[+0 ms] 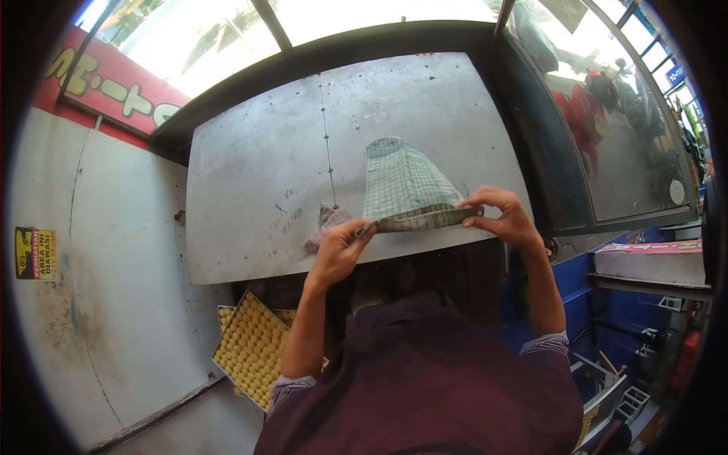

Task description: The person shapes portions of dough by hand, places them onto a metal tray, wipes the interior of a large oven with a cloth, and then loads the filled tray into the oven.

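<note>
- L hand (339,254): closed, gripping nr-left corner of green checked cloth (406,180) btwn thumb & fingers.
- R hand (509,218): pinching nr-right end of same cloth, thumb below, fingers above; a bit farther fwd than L hand.
- Cloth pos: over near half of grey table (258,159), right of its mid seam. Nr edge stretched btwn both hands, looked folded into a darker band; rest ran to far side, narrowing to a blunt end. Couldn't tell how much of it touched the tabletop.
- Reddish checked cloth (327,225): crumpled on table by nr edge, just beyond L hand, left of green one.
- Tabletop: scuffed, w/ dark spots & small marks; dark raised frame (409,36) along far side.
- Near left, lower than table: tray (222,356) w/ rows of round yellow pieces, set at an angle; more of same pieces showed partly under it.
- Far left: pale wall panel (129,227) w/ stains, small black-&-yellow sign (36,254) on it; red banner (114,95) w/ pale lettering farther off.
- Right: dark-framed glass panel (633,174), blurred red shape behind; blue surface (557,280) nearer, partly behind R forearm.
- Person: dark maroon top (425,371), striped cuffs (544,344) nr elbows.
</note>
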`<move>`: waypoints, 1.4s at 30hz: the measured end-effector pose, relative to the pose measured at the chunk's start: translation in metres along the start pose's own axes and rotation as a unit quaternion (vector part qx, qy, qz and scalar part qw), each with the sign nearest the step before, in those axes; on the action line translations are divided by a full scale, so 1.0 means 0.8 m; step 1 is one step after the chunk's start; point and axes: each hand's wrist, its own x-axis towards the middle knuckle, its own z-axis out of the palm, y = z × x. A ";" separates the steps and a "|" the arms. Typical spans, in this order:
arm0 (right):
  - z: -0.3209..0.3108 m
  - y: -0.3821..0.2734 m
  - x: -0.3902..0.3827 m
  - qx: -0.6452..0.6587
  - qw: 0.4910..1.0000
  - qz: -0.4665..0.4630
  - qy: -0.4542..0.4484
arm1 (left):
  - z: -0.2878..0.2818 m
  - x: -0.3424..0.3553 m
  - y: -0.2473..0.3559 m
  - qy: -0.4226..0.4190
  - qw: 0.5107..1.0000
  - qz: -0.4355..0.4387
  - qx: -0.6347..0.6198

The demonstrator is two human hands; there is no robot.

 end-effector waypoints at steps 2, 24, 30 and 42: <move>0.037 0.053 -0.040 0.011 0.999 0.039 -0.029 | 0.029 -0.028 -0.060 -0.023 0.999 -0.025 0.019; 0.091 0.224 0.122 -0.215 0.951 0.068 0.210 | 0.029 0.141 -0.169 0.186 0.941 -0.032 0.280; 0.135 0.235 0.015 -0.306 0.939 0.146 -0.060 | 0.072 0.067 -0.218 0.030 0.892 -0.005 0.452; 0.117 0.204 0.000 -0.217 0.960 0.152 -0.091 | 0.038 0.071 -0.190 -0.075 0.900 -0.011 0.428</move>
